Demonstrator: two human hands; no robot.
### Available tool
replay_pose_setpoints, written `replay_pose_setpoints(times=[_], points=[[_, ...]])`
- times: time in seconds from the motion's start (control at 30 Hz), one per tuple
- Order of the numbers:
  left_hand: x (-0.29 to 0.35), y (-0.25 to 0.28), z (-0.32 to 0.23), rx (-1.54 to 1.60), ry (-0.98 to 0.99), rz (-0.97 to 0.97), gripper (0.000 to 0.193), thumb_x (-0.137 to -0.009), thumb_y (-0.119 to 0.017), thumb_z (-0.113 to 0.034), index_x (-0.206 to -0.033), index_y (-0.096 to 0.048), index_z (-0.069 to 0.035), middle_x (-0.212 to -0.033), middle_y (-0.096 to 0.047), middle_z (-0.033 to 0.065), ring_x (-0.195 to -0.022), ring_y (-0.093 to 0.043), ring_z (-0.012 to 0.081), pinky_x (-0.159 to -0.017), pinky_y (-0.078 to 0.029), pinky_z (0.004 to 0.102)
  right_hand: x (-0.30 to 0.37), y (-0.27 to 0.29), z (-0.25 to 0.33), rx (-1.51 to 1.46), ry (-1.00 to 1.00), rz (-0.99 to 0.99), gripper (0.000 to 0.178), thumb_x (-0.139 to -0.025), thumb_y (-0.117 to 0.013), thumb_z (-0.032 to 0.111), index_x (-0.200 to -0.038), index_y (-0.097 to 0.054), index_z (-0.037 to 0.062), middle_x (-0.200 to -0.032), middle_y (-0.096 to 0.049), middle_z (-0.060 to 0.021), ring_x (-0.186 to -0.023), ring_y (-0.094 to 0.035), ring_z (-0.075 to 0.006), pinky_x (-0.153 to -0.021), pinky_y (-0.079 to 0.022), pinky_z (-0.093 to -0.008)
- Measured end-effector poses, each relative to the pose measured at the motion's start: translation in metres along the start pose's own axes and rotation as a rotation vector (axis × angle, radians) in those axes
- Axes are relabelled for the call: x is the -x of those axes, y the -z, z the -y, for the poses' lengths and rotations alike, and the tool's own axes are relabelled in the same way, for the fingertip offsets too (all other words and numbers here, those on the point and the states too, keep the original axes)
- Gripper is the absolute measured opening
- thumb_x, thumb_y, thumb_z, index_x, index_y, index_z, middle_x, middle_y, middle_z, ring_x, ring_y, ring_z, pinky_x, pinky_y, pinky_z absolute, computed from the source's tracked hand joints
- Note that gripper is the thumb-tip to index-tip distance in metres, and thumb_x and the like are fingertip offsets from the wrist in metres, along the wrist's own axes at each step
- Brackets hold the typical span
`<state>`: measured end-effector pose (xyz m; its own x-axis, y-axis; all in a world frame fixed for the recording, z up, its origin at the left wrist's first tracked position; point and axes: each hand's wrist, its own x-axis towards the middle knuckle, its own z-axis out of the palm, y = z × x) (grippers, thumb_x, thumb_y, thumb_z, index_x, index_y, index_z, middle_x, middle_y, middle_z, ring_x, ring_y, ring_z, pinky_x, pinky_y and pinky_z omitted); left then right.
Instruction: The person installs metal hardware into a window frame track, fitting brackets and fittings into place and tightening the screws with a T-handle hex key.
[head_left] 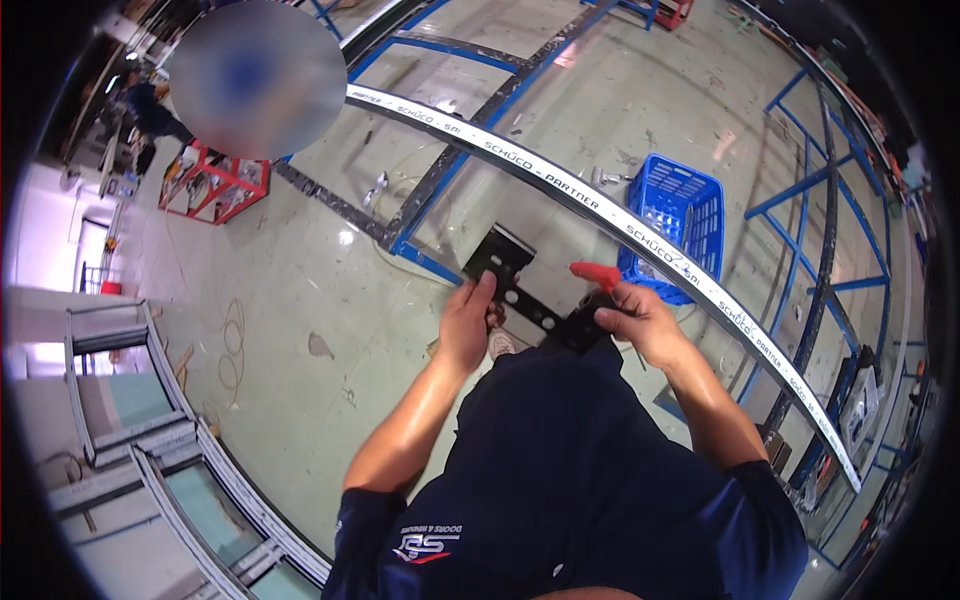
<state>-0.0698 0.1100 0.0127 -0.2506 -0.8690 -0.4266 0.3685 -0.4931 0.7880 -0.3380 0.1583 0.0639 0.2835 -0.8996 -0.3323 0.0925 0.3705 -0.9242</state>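
Note:
In front of my body I hold a black metal bracket [527,306], wide at both ends with a narrow bar between and round holes along it. My left hand [466,322] is closed on its left end, thumb on top. At the other end, my right hand [645,322] is closed on the bracket, its thumb over the plate. A red object [597,275], perhaps a tool handle, sticks out by the right fingers; its kind is unclear. Just beyond the bracket runs a long profile [560,188] covered in white printed film.
The profile lies across a blue metal rack [430,262]. Past it, a blue plastic crate [708,215] stands behind my right hand. Framed panels [180,440] lean at lower left. A red cart [235,190] and another person [150,108] are at far left. A thin hose [232,345] lies on the floor.

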Motion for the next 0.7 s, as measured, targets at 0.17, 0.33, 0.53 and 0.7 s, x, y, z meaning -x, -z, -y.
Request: replay_pose_setpoints(times=[0.17, 0.33, 0.53, 0.7], points=[[-0.073, 0.010, -0.051, 0.000, 0.024, 0.159, 0.037, -0.109, -0.052, -0.032, -0.124, -0.057, 0.001, -0.078, -0.043, -0.0028, -0.064, -0.038, 0.0080, -0.062, -0.036, 0.0243, -0.046, 0.008, 0.025, -0.038, 0.108, -0.228, 0.052, -0.099, -0.062, 0.005, -0.150, -0.049, 0.0023, -0.132, -0.063, -0.0008, -0.118, -0.057, -0.0089, -0.102, -0.044, -0.0261], [-0.140, 0.035, -0.072, 0.094, 0.072, 0.039, 0.035, -0.108, -0.055, -0.027, -0.123, -0.059, 0.004, -0.075, -0.041, -0.0044, -0.062, -0.035, 0.0067, -0.057, -0.032, 0.0237, -0.136, 0.052, 0.048, 0.109, 0.152, -0.389, 0.042, -0.099, -0.066, 0.006, -0.138, -0.057, -0.0031, -0.118, -0.065, 0.0007, -0.113, -0.056, -0.0086, -0.099, -0.043, -0.0259], [-0.205, 0.073, -0.109, 0.159, 0.044, -0.288, 0.027, -0.108, -0.054, -0.022, -0.122, -0.060, 0.001, -0.076, -0.043, -0.0029, -0.062, -0.035, 0.0092, -0.059, -0.032, 0.0253, -0.280, 0.092, 0.069, 0.106, 0.172, -0.335, 0.031, -0.097, -0.068, 0.010, -0.124, -0.064, -0.0040, -0.097, -0.068, -0.0005, -0.087, -0.057, -0.0067, -0.080, -0.047, -0.0245], [-0.239, 0.088, -0.159, 0.018, -0.024, -0.394, 0.031, -0.106, -0.058, -0.026, -0.124, -0.058, 0.000, -0.077, -0.043, -0.0028, -0.063, -0.037, 0.0090, -0.060, -0.033, 0.0251, -0.395, 0.113, 0.064, 0.205, 0.101, -0.153, 0.033, -0.096, -0.071, 0.015, -0.123, -0.065, -0.0025, -0.100, -0.068, 0.0000, -0.092, -0.058, -0.0080, -0.084, -0.048, -0.0254]])
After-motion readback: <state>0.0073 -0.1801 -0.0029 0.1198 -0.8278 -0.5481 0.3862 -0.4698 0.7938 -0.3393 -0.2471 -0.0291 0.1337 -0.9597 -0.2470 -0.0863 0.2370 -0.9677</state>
